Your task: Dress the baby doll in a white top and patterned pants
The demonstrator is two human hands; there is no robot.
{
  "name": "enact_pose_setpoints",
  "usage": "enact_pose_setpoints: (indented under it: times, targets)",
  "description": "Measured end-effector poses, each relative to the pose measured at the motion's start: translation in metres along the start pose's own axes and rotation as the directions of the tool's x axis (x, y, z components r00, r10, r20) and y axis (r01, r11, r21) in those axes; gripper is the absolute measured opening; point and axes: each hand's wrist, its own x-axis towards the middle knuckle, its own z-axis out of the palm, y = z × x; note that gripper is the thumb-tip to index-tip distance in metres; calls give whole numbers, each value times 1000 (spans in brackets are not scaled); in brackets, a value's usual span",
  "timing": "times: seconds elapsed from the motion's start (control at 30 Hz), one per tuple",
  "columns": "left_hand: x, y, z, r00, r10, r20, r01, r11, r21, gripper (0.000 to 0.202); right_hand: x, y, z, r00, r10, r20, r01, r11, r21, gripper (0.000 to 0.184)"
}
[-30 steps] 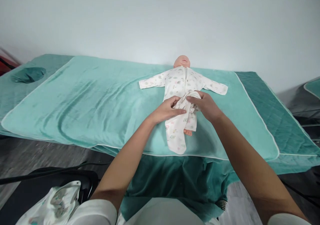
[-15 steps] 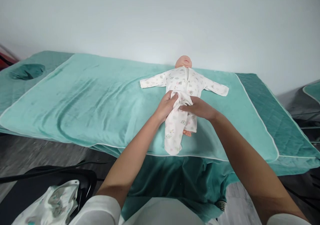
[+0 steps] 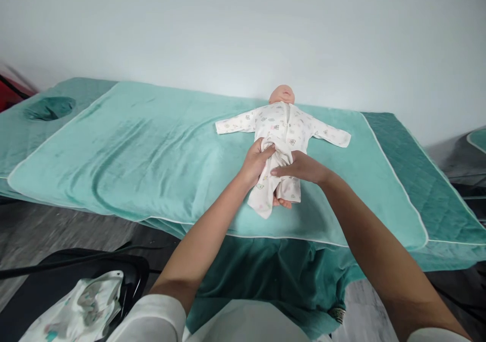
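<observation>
A baby doll (image 3: 281, 94) lies on its back, its head by the wall and its bare feet (image 3: 283, 203) towards me. It wears a white printed baby romper (image 3: 283, 122) with both sleeves spread out sideways. My left hand (image 3: 257, 162) pinches the bunched cloth of the romper at the doll's lower body. From the other side, my right hand (image 3: 299, 167) grips the same cloth, thumb in front and fingers partly hidden. One loose leg of the romper (image 3: 261, 198) hangs below my hands. Whether the lower part is a separate piece, I cannot tell.
The doll is on a green padded massage bed (image 3: 163, 144) with a face hole (image 3: 50, 108) at the left end. A white wall (image 3: 190, 33) stands behind. A black chair (image 3: 45, 281) at lower left holds another printed cloth (image 3: 85, 306).
The loose romper leg has been gathered up and is shorter, and its end has swung up. More of the doll's feet shows. The view has shifted slightly.
</observation>
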Motion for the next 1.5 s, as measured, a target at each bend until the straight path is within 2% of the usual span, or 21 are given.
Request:
enact_pose_setpoints:
  times: [0.1,0.17,0.23,0.3,0.37,0.43,0.53,0.6,0.67,0.8,0.9,0.97,1.07,1.23,1.37,1.5]
  targets:
    - [-3,3,-1,997,4,73,-9,997,79,37,3,5,1,990,-23,-137,46,985,168,38]
    - [-7,7,-2,984,-4,179,-32,981,193,46,6,12,2,966,-59,-252,134,947,293,37]
    - [-11,12,-4,963,-43,266,-34,960,278,52,10,17,3,946,-82,-314,193,920,341,35]
    - [-11,13,-5,960,-89,265,13,962,274,49,13,20,5,934,-94,-344,211,923,321,36]
    - [-9,10,-4,977,-100,188,66,982,179,41,14,20,6,921,-122,-370,229,938,260,39]
    - [-6,5,-4,990,-84,112,79,996,43,39,13,19,5,924,-153,-350,232,952,198,42]
    - [-4,0,-3,995,-71,75,77,994,-80,43,11,18,3,960,-151,-237,186,974,131,45]
    - [-9,0,-2,995,-76,59,80,994,-70,43,10,18,2,968,-148,-204,166,984,71,43]
    - [-21,2,0,996,-85,26,86,996,-18,41,10,19,1,963,-155,-221,159,987,1,36]
    - [-60,8,8,992,-123,-41,126,989,83,39,11,21,1,961,-202,-192,181,976,-119,22]
    - [-92,9,19,972,-206,-115,219,969,112,32,11,20,0,954,-273,-124,234,936,-261,10]
    - [-110,8,28,959,-227,-171,248,963,110,27,9,17,1,957,-278,-82,235,910,-340,8]
    - [-130,8,40,942,-228,-246,251,965,70,20,8,11,2,970,-241,-28,206,879,-431,8]
    - [-151,7,55,931,-223,-290,207,975,-84,22,9,6,2,981,-194,30,175,793,-584,7]
    - [-165,-8,59,905,-253,-341,211,965,-157,28,10,5,1,984,-162,70,167,732,-660,7]
    - [-177,-33,49,879,-241,-411,200,970,-141,30,7,5,3,991,-104,80,130,700,-702,10]
